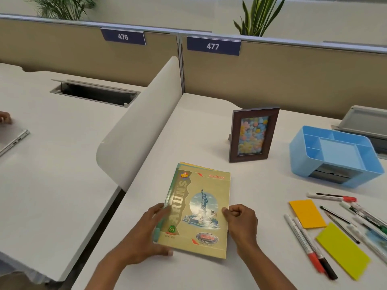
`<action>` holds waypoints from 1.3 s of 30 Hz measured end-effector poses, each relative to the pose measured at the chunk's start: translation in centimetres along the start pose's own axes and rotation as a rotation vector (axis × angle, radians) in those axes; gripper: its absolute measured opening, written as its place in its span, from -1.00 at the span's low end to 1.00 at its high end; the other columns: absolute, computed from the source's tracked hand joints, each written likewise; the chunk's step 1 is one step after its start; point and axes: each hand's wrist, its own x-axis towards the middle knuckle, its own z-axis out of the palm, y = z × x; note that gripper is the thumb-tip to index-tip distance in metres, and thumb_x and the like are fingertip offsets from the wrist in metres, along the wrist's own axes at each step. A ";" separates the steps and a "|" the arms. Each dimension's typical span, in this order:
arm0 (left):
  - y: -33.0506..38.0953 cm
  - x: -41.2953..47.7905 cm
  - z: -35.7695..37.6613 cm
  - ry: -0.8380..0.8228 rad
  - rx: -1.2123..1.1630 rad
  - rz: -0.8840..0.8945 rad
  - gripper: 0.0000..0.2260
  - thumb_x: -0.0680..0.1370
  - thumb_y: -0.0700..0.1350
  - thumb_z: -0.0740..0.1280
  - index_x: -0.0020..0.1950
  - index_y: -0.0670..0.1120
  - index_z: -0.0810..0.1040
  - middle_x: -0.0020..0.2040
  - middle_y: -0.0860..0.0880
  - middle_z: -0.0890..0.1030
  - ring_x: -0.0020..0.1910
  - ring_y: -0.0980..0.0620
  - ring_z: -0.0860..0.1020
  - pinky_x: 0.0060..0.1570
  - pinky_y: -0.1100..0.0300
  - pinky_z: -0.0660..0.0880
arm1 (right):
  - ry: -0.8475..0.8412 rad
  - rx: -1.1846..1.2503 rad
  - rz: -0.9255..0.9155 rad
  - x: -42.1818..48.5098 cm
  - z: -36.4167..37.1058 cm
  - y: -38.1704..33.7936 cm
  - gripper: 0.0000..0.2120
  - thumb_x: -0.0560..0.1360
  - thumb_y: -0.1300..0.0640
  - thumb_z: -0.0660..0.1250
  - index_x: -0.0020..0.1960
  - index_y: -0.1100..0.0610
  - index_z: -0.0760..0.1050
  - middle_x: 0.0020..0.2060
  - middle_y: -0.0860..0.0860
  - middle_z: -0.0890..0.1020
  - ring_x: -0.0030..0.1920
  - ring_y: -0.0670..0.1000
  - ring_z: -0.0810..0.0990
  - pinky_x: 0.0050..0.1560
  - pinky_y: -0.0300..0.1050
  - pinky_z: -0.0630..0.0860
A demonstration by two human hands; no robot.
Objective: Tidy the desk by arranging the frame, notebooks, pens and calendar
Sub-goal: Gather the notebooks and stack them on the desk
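A stack of notebooks [201,206], the top one tan with a statue picture, lies on the white desk [261,181]. My left hand [146,233] grips the stack's left edge and near corner. My right hand [240,220] pinches its right edge. A dark brown photo frame [252,133] with a pastel flower picture stands upright behind the stack. Several pens and markers [310,241] lie scattered at the right, around an orange pad [306,213] and a yellow-green pad [343,251]. No calendar can be made out.
A blue desk organiser [335,155] with empty compartments sits at the right, a grey open flap [364,120] behind it. A curved white divider [138,126] separates the neighbouring desk, which has a cable hatch [94,92], a laptop [12,137] and another person's hand [5,117].
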 end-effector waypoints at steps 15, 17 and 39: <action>-0.6 0.2 0.5 0.111 0.093 0.026 -0.19 0.34 0.06 0.55 0.45 0.28 0.16 0.41 0.41 0.01 0.34 0.45 0.11 0.14 0.63 0.20 | -0.007 -0.565 -0.278 0.3 0.8 -0.9 -0.77 0.53 0.04 0.31 -0.24 0.08 0.37 -0.17 0.02 0.54 -0.24 0.00 0.45 -0.31 -0.18 0.29; -0.8 0.2 0.4 0.107 0.083 0.026 -0.20 0.33 0.05 0.55 0.43 0.30 0.16 0.42 0.41 0.02 0.31 0.54 0.08 0.13 0.63 0.22 | -0.014 -0.570 -0.290 0.1 0.6 -1.0 -0.81 0.54 0.04 0.30 -0.19 0.09 0.38 -0.13 0.02 0.52 -0.21 -0.01 0.45 -0.22 -0.18 0.32; -2.3 0.5 0.9 0.181 0.036 0.085 -0.10 0.26 0.04 0.60 0.34 0.54 0.11 0.41 0.37 0.19 0.34 0.48 0.21 0.27 0.50 0.27 | -0.172 -0.583 -0.146 0.1 1.0 -2.3 -0.85 0.46 0.18 0.27 -0.24 0.15 0.33 -0.16 0.06 0.52 -0.22 0.07 0.44 -0.26 -0.15 0.36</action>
